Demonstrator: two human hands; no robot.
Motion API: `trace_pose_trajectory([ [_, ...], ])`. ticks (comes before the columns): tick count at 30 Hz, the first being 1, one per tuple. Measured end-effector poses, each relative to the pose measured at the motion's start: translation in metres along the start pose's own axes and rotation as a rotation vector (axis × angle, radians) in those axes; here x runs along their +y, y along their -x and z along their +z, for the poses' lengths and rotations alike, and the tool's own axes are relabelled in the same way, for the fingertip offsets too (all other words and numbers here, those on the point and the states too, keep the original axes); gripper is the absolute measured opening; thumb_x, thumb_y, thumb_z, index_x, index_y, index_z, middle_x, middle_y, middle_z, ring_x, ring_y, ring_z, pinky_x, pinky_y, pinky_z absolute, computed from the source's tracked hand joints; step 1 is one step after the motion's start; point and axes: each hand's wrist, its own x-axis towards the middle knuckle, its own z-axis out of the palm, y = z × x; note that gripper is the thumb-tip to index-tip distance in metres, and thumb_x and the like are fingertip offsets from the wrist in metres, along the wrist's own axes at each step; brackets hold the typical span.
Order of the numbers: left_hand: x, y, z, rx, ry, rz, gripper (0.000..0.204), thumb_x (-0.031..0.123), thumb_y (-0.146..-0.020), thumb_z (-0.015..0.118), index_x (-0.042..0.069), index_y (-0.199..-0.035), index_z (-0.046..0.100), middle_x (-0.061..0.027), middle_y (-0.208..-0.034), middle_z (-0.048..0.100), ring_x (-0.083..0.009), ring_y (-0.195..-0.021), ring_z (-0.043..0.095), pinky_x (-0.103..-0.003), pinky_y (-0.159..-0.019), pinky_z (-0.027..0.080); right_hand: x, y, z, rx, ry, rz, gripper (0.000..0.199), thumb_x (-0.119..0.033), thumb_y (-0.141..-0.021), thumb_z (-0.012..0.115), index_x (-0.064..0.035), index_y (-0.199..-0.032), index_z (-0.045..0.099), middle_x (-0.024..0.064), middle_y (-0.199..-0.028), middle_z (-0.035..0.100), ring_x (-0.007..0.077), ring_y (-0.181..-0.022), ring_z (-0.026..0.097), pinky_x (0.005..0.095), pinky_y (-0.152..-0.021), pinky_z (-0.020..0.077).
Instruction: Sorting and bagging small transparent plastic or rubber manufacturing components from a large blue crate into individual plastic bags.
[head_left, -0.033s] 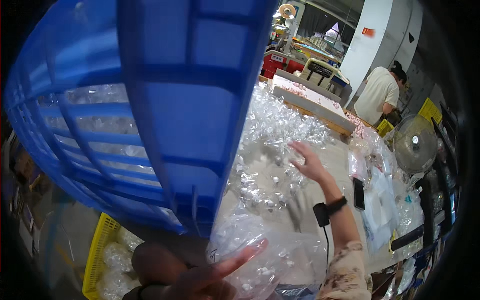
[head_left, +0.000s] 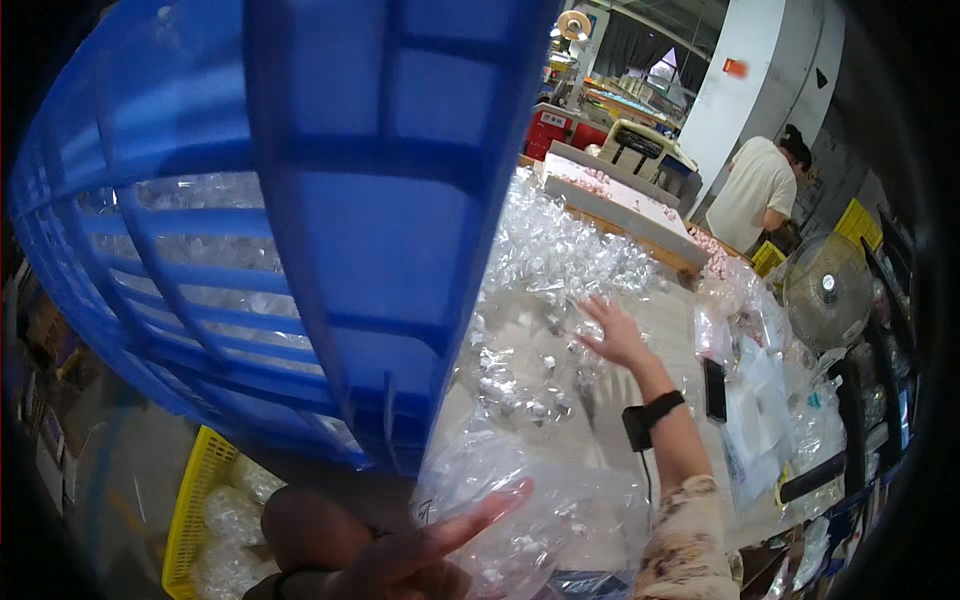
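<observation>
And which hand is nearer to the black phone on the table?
Right. The right hand is over the table, to the left of the black phone; the left hand is farther left and lower, by the clear plastic bag.

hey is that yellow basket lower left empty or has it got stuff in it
Not empty: the yellow basket holds clear plastic bags. How full cannot be told: the picture's lower edge cuts it off.

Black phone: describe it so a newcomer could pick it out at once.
Find the table right of the big blue crate. Right of the right hand lies the phone, a slim dark rectangle, unlike the pale plastic beside it.
</observation>
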Motion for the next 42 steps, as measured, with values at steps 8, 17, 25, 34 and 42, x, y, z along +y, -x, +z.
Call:
trace_pose_trajectory([
  [8,0.007,0.006,-0.015,0.090,-0.134,-0.104,0.081,-0.014,-0.073,0.055,-0.009,-0.144,0.016,-0.0300,-0.149,0.017,-0.0003,-0.057,0.047,-0.017,-0.044,0.031,0.035,0.094,0.056,-0.098,0.078,0.191,0.071,-0.056,-0.086,0.052,-0.0162,-0.142,0.035,0.0155,-0.149,0.029,0.0478,-0.136,0.018,0.0520,-0.111,0.0199],
  [17,0.011,-0.010,-0.007,0.010,-0.227,-0.320,0.084,-0.015,-0.071,0.055,-0.008,-0.145,0.015,-0.0298,-0.149,0.018,-0.0008,-0.054,0.046,-0.017,-0.044,0.031,0.070,0.213,-0.012,0.264,-0.276,0.403,0.050,-0.018,-0.093,0.045,-0.0003,-0.139,0.033,0.0201,-0.141,0.041,0.0309,-0.133,0.037,0.0357,-0.110,0.0264],
  [25,0.033,-0.032,0.020,-0.122,-0.356,-0.472,0.087,-0.016,-0.069,0.055,-0.007,-0.145,0.014,-0.0297,-0.149,0.018,-0.0012,-0.052,0.045,-0.018,-0.045,0.032,0.114,0.221,0.002,0.087,-0.365,0.423,0.064,-0.007,-0.073,0.054,-0.0105,-0.136,0.044,0.0148,-0.138,0.046,0.0294,-0.128,0.042,0.0364,-0.107,0.0325],
  [34,0.056,-0.045,0.039,-0.132,-0.500,-0.579,0.087,-0.018,-0.068,0.054,-0.008,-0.145,0.014,-0.0315,-0.149,0.018,-0.0014,-0.049,0.043,-0.018,-0.044,0.031,0.102,0.237,0.020,0.145,0.007,0.404,0.053,-0.027,-0.075,0.058,-0.0224,-0.128,0.053,0.0089,-0.135,0.048,0.0298,-0.121,0.044,0.0437,-0.101,0.0372],
  [42,0.030,-0.032,0.024,-0.206,-0.186,-0.423,0.085,-0.018,-0.070,0.054,-0.009,-0.144,0.014,-0.0338,-0.147,0.020,-0.0025,-0.044,0.040,-0.021,-0.041,0.031,0.091,0.222,0.017,0.218,0.068,0.419,0.041,-0.019,-0.075,0.062,-0.0118,-0.114,0.053,0.0077,-0.122,0.052,0.0311,-0.115,0.047,0.0404,-0.091,0.0442],
])
